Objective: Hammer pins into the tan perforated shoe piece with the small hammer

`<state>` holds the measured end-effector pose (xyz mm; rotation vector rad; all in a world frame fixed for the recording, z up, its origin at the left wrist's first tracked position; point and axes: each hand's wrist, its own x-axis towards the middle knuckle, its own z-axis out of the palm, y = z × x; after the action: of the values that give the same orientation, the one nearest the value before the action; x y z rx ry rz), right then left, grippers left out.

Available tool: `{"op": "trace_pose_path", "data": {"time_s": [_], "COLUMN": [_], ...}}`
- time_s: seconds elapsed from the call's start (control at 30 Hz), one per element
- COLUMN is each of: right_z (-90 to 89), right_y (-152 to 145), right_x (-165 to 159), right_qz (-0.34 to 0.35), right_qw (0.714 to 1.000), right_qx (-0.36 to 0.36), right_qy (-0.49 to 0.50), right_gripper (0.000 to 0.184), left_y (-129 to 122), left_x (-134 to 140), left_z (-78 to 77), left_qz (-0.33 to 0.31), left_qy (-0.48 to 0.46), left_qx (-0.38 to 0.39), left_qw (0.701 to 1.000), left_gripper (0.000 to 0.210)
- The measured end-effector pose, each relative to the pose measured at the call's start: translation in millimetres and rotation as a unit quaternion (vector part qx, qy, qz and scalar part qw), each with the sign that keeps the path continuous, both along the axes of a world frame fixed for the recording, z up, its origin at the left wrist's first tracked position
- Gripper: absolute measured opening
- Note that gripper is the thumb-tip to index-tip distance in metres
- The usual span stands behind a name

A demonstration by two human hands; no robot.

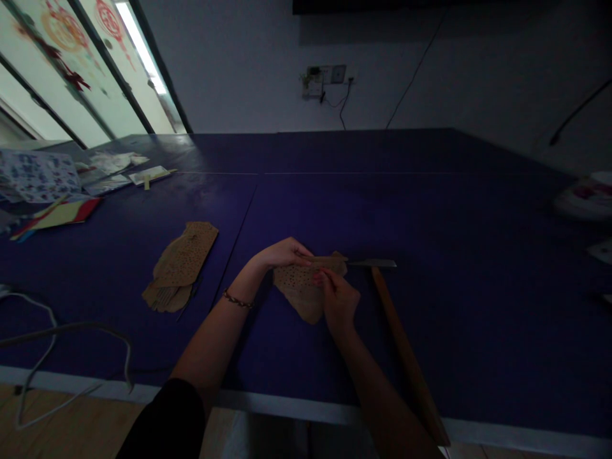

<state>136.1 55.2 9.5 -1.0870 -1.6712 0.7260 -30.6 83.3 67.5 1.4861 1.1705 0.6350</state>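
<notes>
A brown sheet dotted with many small holes (306,294) lies on the blue table in front of me. My left hand (285,252) is at its upper left edge, fingertips closed at the edge, by the pale wooden handle (329,259) of a knife-like tool. The tool's flat metal blade (377,262) points right. Over the sheet's right part, my right hand (338,296) is closed in a pinch; anything between its fingertips is too small to make out. A long wooden stick (404,344) runs from near the blade to the table's front edge, beside my right forearm.
More brown perforated pieces (184,264) are stacked to the left, with thin dark sticks beside them. A looped cable (52,325) lies at the front left. Coloured papers (67,213) and packets (112,169) sit farther back left. A blurred pale object (586,197) stands at right.
</notes>
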Motion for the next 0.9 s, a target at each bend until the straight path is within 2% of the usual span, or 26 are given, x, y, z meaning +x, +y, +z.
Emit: {"op": "trace_pose_path", "data": {"time_s": [0.1,0.23,0.33,0.5,0.9], "right_z": [-2.4,-8.1,-10.4,-11.1,-11.2], "right_y": [0.4,1.9,3.2,5.1,5.7], "right_x": [-0.9,-3.6,-5.3,-6.2,-7.3], "right_qz": [-0.010,-0.024,-0.021,-0.025,-0.010], "right_qw": [0.994,0.973,0.960,0.958,0.963], "right_qx": [0.080,0.189,0.235,0.245,0.230], "right_qy": [-0.069,-0.129,-0.149,-0.145,-0.141], "right_gripper": [0.029,0.036,0.040,0.043,0.037], "left_y": [-0.3,0.9,1.7,1.0,3.2], "left_x": [0.5,0.1,-0.1,0.4,-0.7], "left_z": [-1.0,-5.0,-8.5,-10.3,-13.0], "left_qz": [0.007,0.010,0.008,0.004,-0.022], "left_qy": [-0.019,-0.021,-0.021,-0.043,-0.046], "left_qx": [-0.017,-0.017,-0.022,-0.026,-0.019], "left_qw": [1.000,1.000,1.000,0.999,0.999], "left_gripper": [0.019,0.017,0.016,0.014,0.014]}}
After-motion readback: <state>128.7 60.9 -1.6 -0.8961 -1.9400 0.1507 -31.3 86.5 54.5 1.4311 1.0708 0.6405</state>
